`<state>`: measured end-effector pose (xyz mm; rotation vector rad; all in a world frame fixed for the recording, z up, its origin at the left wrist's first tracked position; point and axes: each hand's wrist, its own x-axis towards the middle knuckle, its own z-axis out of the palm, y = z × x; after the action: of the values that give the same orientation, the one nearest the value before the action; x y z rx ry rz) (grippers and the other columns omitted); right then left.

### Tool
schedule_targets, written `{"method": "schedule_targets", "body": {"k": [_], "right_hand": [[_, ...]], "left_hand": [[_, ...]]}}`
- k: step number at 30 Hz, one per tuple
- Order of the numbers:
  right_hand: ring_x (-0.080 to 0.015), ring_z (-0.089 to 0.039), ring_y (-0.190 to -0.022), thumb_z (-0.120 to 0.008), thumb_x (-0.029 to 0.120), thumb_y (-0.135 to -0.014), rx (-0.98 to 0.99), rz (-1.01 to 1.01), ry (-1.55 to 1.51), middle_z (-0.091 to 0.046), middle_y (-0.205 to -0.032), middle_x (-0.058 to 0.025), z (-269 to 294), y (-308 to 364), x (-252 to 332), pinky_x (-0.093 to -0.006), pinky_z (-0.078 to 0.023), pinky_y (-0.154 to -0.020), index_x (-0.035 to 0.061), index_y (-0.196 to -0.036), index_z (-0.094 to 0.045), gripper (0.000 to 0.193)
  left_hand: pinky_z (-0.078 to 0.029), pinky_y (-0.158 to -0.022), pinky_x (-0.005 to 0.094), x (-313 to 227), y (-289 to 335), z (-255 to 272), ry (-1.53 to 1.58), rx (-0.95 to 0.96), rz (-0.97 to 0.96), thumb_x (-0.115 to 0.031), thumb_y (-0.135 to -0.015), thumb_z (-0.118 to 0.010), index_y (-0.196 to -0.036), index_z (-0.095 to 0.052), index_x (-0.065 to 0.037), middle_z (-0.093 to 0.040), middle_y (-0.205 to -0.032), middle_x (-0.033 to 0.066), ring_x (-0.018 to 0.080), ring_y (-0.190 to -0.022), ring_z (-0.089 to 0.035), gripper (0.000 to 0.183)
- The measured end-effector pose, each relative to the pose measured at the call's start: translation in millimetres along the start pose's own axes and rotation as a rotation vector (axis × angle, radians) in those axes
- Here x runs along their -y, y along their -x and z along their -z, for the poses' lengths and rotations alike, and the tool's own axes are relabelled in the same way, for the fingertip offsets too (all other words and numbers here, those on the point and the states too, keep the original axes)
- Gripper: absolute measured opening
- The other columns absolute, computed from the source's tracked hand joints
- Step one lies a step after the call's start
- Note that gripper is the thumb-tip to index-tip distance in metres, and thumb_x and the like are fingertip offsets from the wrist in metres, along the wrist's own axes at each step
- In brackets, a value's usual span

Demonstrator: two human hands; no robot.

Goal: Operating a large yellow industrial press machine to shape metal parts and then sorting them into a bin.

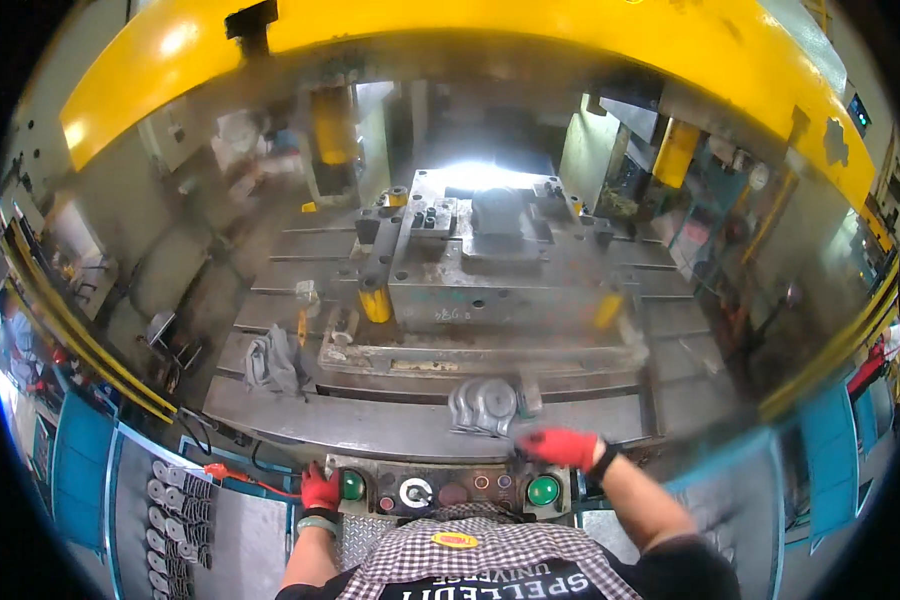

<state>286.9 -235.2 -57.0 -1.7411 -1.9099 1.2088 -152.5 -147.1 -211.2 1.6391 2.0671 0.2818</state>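
Observation:
My left hand (320, 487), in a red glove, rests at the left end of the control panel (435, 472), right beside a green push button (352, 485). Its fingers point forward and look apart, with nothing seen in them. A thin red cord (270, 487) runs up to that hand from the left. My right hand (562, 447), also red-gloved, is over the press bed's front edge, its fingertips smeared by motion. Just beyond those fingertips lies a small pile of rounded grey metal parts (485, 407). On the die (435, 270) farther back sits a flat metal piece (500, 215).
A yellow press frame (450, 20) arches overhead. Grey cloth (275, 362) lies on the bed's left side. Rows of similar metal parts (175, 525) rest on a surface at lower left. Another green button (543, 490) is at the panel's right end. Blue guard panels (85, 470) flank both sides.

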Motion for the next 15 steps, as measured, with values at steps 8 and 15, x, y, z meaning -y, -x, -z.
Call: {"method": "schedule_targets", "body": {"k": [8, 15], "right_hand": [[-0.0331, -0.055, -0.093, -0.031, 0.051, -0.084, 0.003, -0.474, 0.206, -0.059, -0.097, -0.0189, -115, 55, -95, -0.0403, -0.041, -0.081, 0.004, -0.096, -0.059, 0.056], [-0.032, -0.059, -0.086, -0.035, 0.044, -0.085, -0.007, -0.509, 0.522, -0.062, -0.09, -0.0161, -140, 29, -107, -0.0416, -0.046, -0.073, 0.0056, -0.086, -0.063, 0.048]], "left_hand": [[-0.028, -0.1, 0.0368, 35, -3, -35, 0.273, 0.235, 0.184, -0.048, -0.06, -0.068, -0.132, -0.019, 0.003, -0.032, -0.128, 0.0292, 0.0373, -0.122, -0.03, 0.101], [-0.035, -0.094, 0.0389, 34, -9, -44, 0.115, 0.162, 0.231, -0.041, -0.06, -0.07, -0.13, -0.023, 0.0, -0.043, -0.118, 0.029, 0.0381, -0.111, -0.042, 0.094]]}}
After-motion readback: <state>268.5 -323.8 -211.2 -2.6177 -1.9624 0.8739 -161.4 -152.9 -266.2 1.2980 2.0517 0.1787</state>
